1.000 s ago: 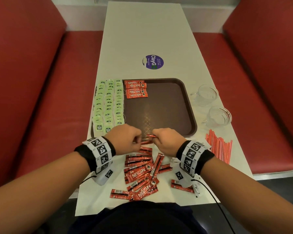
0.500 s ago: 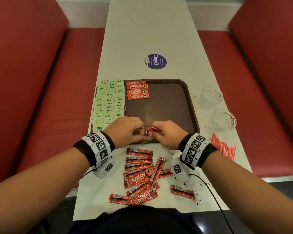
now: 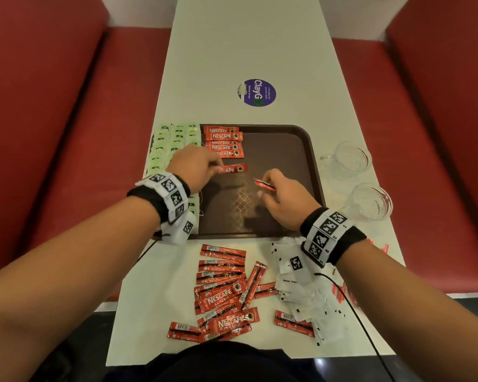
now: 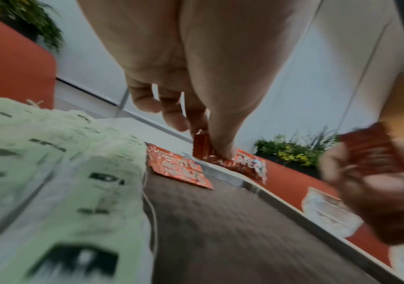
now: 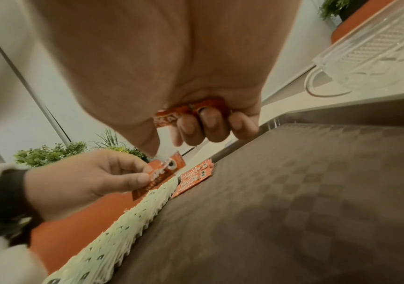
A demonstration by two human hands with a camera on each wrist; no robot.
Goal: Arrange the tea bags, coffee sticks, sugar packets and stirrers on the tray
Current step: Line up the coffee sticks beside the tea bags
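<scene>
A brown tray [image 3: 284, 150] lies on the white table. Green tea bags [image 3: 174, 139] fill its left side in rows, and several red coffee sticks [image 3: 224, 142] lie in a column beside them at the far end. My left hand [image 3: 202, 168] pinches one coffee stick [image 3: 233, 169] by its end, just below that column and above the tray. My right hand [image 3: 279, 193] grips another coffee stick [image 3: 264, 184] over the tray's middle, also seen in the right wrist view as the stick [image 5: 191, 112] curled in the fingers. Loose coffee sticks [image 3: 224, 290] and white sugar packets [image 3: 304, 296] lie near me.
Two clear glass cups [image 3: 348, 159] [image 3: 370, 201] stand right of the tray. Red stirrers [image 3: 375, 249] lie at the table's right edge, mostly behind my right wrist. A round purple sticker [image 3: 256, 92] is beyond the tray. Red benches flank the table.
Both hands moved forward from the tray's near edge and parted. The left carried a coffee stick toward the column at the far left; the right kept its stick over the middle.
</scene>
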